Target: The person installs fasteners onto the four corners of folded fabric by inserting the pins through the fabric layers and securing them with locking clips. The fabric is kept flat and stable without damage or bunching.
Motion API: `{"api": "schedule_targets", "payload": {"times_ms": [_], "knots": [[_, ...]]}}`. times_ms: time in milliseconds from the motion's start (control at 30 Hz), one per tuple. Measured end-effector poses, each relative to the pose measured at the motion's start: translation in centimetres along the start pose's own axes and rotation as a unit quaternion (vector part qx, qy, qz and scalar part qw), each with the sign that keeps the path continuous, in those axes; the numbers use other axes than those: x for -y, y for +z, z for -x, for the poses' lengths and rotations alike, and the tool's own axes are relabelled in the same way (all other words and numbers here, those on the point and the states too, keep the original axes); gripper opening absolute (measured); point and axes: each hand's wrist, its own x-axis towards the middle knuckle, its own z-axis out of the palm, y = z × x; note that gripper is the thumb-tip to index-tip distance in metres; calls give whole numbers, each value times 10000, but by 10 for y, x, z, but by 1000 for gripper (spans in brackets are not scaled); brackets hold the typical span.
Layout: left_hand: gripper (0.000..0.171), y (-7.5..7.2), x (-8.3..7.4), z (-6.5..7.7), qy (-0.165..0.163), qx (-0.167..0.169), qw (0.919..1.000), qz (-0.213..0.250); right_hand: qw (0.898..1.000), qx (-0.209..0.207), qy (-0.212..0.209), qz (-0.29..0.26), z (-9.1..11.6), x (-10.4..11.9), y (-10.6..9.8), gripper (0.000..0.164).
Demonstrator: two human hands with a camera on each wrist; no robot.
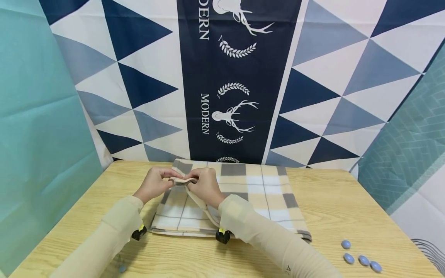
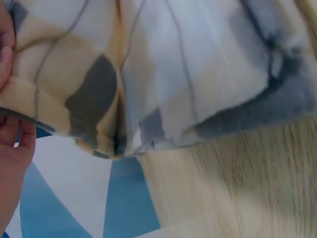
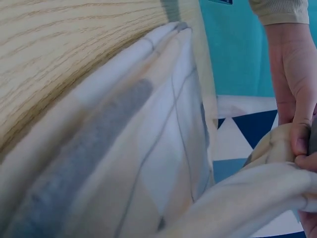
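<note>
1. Position (clock over the desk (image 1: 330,208), 12 at its far edge): plaid cloth (image 1: 274,193), folded in layers, lies flat from the centre towards 12, apart from the part lifted at the hands.
2. Hands: both pinch the cloth, close together, at about 10 o'clock of its centre. Left hand (image 1: 155,184) and right hand (image 1: 205,188) have thumb and fingers on the held edge (image 1: 179,180).
3. Risk, slip: the grip takes in only a narrow strip. A soft, thick hem could roll out of a pinch if pulled unevenly.
4. Risk, skew: raised fold (image 1: 199,204) runs from the right hand towards 5 o'clock. One hand moving ahead of the other would probably twist it and leave a crease.
5. Risk, drag: lifting one layer may shift those beneath through friction. The stacked corner at 4 o'clock of the cloth could then lose alignment.
6. Risk, overhang: the cloth's 12 o'clock side reaches about the desk's far edge. A push that way could send it over.
7. Risk, snag: right black wrist unit (image 1: 222,235) sits at the cloth's near edge, about 6 o'clock. A low sweep might catch it.
8. Blue pieces (image 1: 349,258) at 4 o'clock lie well apart from the cloth; a wide right-arm swing could scatter them.
</note>
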Motion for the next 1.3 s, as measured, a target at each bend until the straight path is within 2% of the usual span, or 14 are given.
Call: {"api": "schedule_targets", "payload": {"times_ms": [167, 267, 533, 667, 800, 1000, 1300], "knots": [[30, -2, 1, 1, -50, 145, 9997, 164, 9999, 119, -37, -114, 0, 2, 1, 12], [31, -3, 0, 2, 7, 206, 9997, 98, 9997, 214, -71, -129, -1, 2, 1, 10], [28, -8, 0, 2, 448, 82, 9968, -652, 9988, 353, 80, -334, -4, 1, 0, 11], [28, -8, 0, 3, 519, 84, 9954, -800, 9980, 368, 168, -489, -2, 1, -1, 10], [32, -6, -2, 4, 501, 125, 9955, -800, 9931, 604, 355, -943, 1, 1, -8, 14], [32, -4, -1, 6, 466, 156, 9962, -715, 9869, 1057, 467, -1122, 9, -3, -33, 27], [31, -5, 0, 9, 276, 307, 9991, -130, 9830, 1470, 798, -753, 46, -25, -98, 30]]}}
